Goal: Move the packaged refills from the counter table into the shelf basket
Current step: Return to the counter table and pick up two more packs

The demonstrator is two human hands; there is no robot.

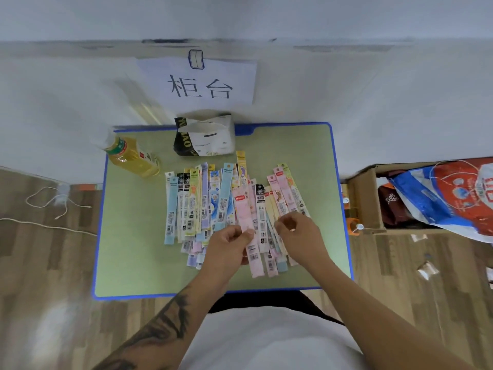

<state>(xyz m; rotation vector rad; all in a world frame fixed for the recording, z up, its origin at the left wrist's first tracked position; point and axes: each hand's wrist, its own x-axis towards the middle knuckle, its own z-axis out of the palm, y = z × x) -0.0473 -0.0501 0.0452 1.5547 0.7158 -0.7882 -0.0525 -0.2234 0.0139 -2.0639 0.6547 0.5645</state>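
Note:
Several long, thin packaged refills (202, 201) in pastel colours lie fanned out across the middle of the green counter table (128, 249). My left hand (226, 248) pinches a pink refill pack (246, 217) near its lower half, thumb on top. My right hand (298, 235) hovers over the right side of the pile with fingers curled, fingertips touching the packs there; whether it holds one I cannot tell. No shelf basket is in view.
A yellow drink bottle (130, 158) lies at the table's back left, a tissue pack (204, 136) at the back middle. A cardboard box (370, 201) with bags stands on the floor to the right. Cables (53, 204) trail on the left floor. A paper sign (197, 81) hangs on the wall.

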